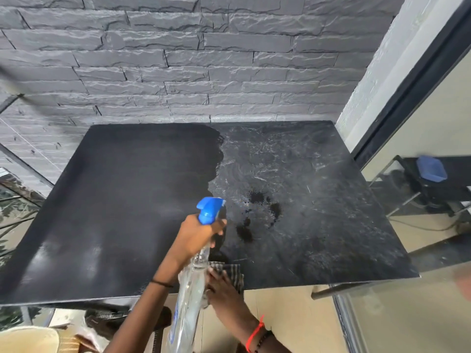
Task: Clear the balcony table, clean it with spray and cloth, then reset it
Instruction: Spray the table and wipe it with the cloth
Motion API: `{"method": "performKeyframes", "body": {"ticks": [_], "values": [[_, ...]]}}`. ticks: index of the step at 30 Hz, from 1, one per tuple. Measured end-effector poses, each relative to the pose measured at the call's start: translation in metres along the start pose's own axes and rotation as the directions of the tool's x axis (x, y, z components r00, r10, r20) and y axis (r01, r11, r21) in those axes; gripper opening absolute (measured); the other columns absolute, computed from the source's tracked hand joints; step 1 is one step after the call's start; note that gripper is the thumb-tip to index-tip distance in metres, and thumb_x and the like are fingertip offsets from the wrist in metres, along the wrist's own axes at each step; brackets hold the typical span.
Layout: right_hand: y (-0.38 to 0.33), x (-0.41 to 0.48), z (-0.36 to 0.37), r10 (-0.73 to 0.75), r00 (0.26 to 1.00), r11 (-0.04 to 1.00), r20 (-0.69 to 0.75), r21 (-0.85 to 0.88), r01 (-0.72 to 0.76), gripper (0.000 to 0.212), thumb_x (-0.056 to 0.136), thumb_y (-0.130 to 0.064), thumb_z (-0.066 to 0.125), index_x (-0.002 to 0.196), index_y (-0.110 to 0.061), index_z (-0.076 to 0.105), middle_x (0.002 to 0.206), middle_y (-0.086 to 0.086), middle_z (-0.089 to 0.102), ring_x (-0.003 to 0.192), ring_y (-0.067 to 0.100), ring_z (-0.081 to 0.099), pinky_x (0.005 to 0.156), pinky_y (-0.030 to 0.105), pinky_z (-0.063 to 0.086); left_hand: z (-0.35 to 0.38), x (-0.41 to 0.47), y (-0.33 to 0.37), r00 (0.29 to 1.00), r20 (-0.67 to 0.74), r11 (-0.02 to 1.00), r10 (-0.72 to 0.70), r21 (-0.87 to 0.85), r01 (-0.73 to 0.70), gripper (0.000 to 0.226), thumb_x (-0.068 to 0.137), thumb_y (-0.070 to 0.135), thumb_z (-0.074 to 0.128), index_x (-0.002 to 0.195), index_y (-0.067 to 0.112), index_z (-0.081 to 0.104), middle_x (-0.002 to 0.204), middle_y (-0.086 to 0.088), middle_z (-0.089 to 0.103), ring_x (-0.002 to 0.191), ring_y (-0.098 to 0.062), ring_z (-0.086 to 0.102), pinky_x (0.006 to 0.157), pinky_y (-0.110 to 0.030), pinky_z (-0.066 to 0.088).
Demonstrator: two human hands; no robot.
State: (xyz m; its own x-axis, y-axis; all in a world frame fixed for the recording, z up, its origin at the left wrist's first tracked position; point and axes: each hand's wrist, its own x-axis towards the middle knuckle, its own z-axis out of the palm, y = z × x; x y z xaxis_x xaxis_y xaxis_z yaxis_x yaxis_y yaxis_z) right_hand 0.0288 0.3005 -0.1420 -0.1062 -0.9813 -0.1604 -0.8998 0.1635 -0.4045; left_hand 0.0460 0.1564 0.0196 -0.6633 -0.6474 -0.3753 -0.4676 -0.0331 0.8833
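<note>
One spray bottle (190,281), label unreadable, is gripped at its blue trigger head by the left hand (197,236) over the desk (114,200). The right hand (221,286) presses flat, fingers spread, on one checked cloth (234,273) at the near edge.

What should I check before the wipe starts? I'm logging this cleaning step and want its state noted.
1. Table cleared of items: ok.
2. Spray on surface: ok, wet spots right of centre.
3. Cloth at hand: ok, under right hand at the near edge.
4. Spray bottle set aside: not ok, left hand holds it.
5. Dusty right half sprayed fully: cannot tell.
</note>
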Motion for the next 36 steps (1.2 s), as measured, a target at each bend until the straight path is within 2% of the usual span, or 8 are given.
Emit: {"method": "performKeyframes", "body": {"ticks": [3,8,13,19,22,24,28,36], "values": [[0.019,-0.037,-0.028,0.175,0.96,0.975,-0.216,-0.097,-0.2,0.054,0.053,-0.012,0.076,0.103,-0.032,0.073,0.127,-0.006,0.063,0.118,0.014,0.06,0.102,0.035,0.043,-0.021,0.006,-0.008,0.989,-0.147,0.995,0.005,-0.096,-0.019,0.025,0.082,0.019,0.072,0.06,0.012,0.064,0.055,0.0,0.063,0.042,-0.015,0.05,0.055,-0.029,0.043],[0.075,-0.035,-0.05,0.243,0.962,0.968,-0.12,-0.03,-0.249,0.07,0.09,0.009,0.031,0.15,-0.025,0.021,0.157,-0.006,-0.005,0.148,0.017,-0.005,0.121,0.032,-0.001,-0.046,0.012,-0.019,0.969,-0.245,0.984,0.002,-0.17,-0.045,0.015,0.085,0.017,0.069,0.072,0.009,0.064,0.063,-0.001,0.066,0.04,-0.008,0.051,0.043,-0.019,0.043],[0.07,0.037,-0.062,0.238,0.956,0.969,-0.17,-0.029,-0.246,0.056,0.093,0.002,0.034,0.145,-0.017,0.035,0.161,-0.001,0.006,0.149,0.019,0.001,0.121,0.038,-0.001,-0.053,0.012,-0.037,0.963,-0.27,0.993,-0.019,-0.116,-0.013,0.017,0.085,0.019,0.068,0.074,0.007,0.064,0.065,-0.002,0.067,0.04,-0.008,0.051,0.045,-0.021,0.043],[0.028,0.03,-0.032,0.12,0.989,0.992,-0.083,-0.033,-0.123,0.028,0.09,0.004,0.04,0.108,-0.005,0.06,0.16,0.004,0.009,0.149,0.025,0.001,0.121,0.044,-0.002,-0.054,0.01,-0.056,0.954,-0.291,0.982,-0.073,-0.188,0.017,0.014,0.086,0.014,0.067,0.079,0.003,0.063,0.068,-0.007,0.063,0.044,-0.009,0.051,0.043,-0.019,0.044],[0.023,-0.015,-0.024,0.04,0.996,0.997,-0.076,-0.067,-0.045,0.046,0.067,-0.005,0.068,0.109,-0.024,0.07,0.146,-0.001,0.046,0.137,0.02,0.041,0.116,0.04,0.022,-0.059,0.012,-0.059,0.948,-0.307,0.976,-0.084,-0.217,0.016,0.012,0.086,0.013,0.067,0.08,0.003,0.063,0.068,-0.007,0.063,0.044,-0.009,0.051,0.041,-0.017,0.044],[0.038,-0.042,-0.027,0.096,0.988,0.995,-0.118,-0.021,-0.099,0.063,0.059,-0.007,0.071,0.119,-0.027,0.067,0.137,-0.001,0.055,0.128,0.02,0.052,0.111,0.034,0.018,-0.063,0.014,-0.059,0.946,-0.313,0.972,-0.082,-0.235,0.007,0.012,0.086,0.013,0.067,0.082,0.003,0.062,0.069,-0.008,0.063,0.045,-0.01,0.051,0.042,-0.016,0.044],[0.097,-0.061,-0.045,0.226,0.965,0.97,-0.134,-0.064,-0.235,0.071,0.086,0.007,0.023,0.15,-0.024,0.019,0.156,-0.003,-0.003,0.148,0.023,0.001,0.121,0.035,-0.002,-0.067,0.015,-0.058,0.948,-0.311,0.969,-0.074,-0.248,-0.006,0.012,0.087,0.013,0.067,0.082,0.004,0.061,0.069,-0.008,0.062,0.046,-0.009,0.052,0.042,-0.017,0.045],[0.115,0.037,-0.08,0.303,0.936,0.948,-0.182,-0.04,-0.315,0.063,0.092,0.001,0.036,0.15,-0.02,0.023,0.161,-0.001,0.005,0.149,0.017,0.003,0.122,0.039,0.004,-0.067,0.01,-0.063,0.953,-0.297,0.975,-0.064,-0.221,-0.004,0.013,0.088,0.014,0.066,0.087,0.002,0.061,0.072,-0.008,0.062,0.049,-0.01,0.053,0.043,-0.015,0.045]]}}
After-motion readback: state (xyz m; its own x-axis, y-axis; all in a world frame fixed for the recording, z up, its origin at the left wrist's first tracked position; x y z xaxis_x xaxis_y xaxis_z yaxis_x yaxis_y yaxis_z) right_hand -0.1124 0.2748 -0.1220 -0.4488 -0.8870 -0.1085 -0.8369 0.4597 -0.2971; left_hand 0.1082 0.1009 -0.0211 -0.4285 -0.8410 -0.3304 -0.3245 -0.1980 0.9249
